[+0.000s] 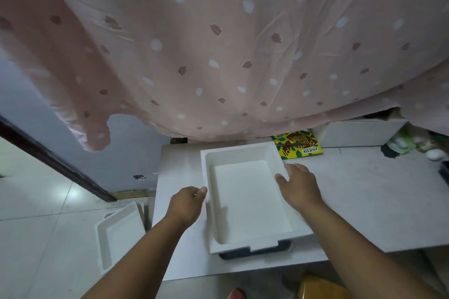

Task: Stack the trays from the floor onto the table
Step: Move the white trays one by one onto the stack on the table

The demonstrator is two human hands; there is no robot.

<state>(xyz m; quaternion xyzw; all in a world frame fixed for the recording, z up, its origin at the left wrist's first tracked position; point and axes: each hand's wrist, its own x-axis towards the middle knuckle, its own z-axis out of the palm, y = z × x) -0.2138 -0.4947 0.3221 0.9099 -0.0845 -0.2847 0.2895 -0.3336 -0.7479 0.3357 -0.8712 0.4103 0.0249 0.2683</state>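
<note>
A white tray [245, 196] sits on the grey table [352, 192], stacked on a dark tray [255, 251] whose near edge shows beneath it. My left hand [187, 204] pinches the white tray's left rim with curled fingers. On the tray's right rim lies my right hand [300, 185], thumb inside the wall and fingers along the outside. Another white tray [119, 235] leans on the floor beside the table's left edge.
Pink patterned fabric [230, 43] hangs over the table's far side. A yellow-green packet [297, 144], a white box [357, 132] and small items stand at the back right. White floor tiles [43, 213] lie to the left; an orange stool [323, 286] is below the table's near edge.
</note>
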